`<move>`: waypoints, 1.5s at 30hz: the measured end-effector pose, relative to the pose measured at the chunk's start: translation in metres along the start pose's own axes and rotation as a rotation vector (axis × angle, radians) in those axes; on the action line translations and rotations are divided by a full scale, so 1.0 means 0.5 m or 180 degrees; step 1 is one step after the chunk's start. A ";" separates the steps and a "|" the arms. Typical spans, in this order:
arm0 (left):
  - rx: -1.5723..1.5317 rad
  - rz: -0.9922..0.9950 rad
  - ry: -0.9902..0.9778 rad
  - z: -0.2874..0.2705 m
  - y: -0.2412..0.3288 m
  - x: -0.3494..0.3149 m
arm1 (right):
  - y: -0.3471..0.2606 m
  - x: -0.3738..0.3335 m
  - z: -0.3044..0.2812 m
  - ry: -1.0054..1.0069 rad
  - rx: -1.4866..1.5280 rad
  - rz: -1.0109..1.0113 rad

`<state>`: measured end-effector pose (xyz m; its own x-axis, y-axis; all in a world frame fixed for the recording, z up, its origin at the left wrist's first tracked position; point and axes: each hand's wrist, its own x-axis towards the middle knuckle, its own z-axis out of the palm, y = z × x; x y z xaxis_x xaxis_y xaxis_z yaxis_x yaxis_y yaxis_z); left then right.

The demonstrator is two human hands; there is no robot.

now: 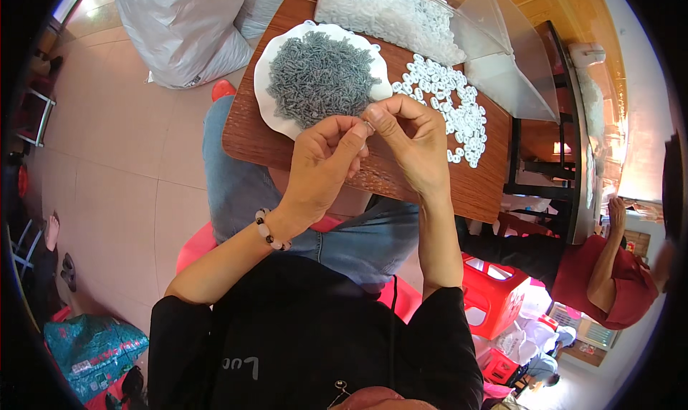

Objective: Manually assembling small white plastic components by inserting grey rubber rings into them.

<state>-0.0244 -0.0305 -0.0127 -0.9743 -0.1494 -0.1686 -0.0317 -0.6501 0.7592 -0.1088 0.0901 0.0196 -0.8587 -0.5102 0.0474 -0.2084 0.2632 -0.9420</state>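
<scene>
My left hand (326,159) and my right hand (416,141) meet above the near edge of a brown wooden table (401,184). Thumb and forefinger of each are pressed together, fingertips touching or nearly so. Between them shows a tiny pale piece (368,126), too small to name. Just beyond my hands stands a white scalloped plate (264,98), heaped with small grey ridged pieces (319,73). To the right of the plate, small white oval pieces with holes (466,127) lie loose on the tabletop.
A clear bin (494,16) of whitish pieces (390,16) stands at the table's back. Large white sacks (183,30) are on the floor at far left. Red plastic stools (491,295) and a person in a red shirt (616,281) are at right. A teal bag (93,353) lies lower left.
</scene>
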 end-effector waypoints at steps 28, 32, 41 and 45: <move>-0.0236 -0.0185 -0.0094 -0.004 -0.001 0.000 | -0.021 0.024 -0.010 0.0161 -0.1126 -0.0433; -0.0162 -0.0300 -0.0234 -0.004 -0.007 0.002 | -0.018 0.024 -0.016 0.0165 -0.1717 -0.0549; 0.0128 -0.0726 -0.0428 -0.005 -0.018 -0.007 | 0.008 -0.079 -0.038 -0.0064 -0.0296 -0.0106; 0.0256 -0.0874 -0.0568 0.004 -0.023 -0.010 | 0.026 -0.122 -0.044 0.0172 0.0157 0.0250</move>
<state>-0.0194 -0.0208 -0.0193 -0.9504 0.1605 -0.2665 -0.3090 -0.5860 0.7491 -0.0693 0.1429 0.0118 -0.8958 -0.4444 -0.0105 -0.1174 0.2593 -0.9586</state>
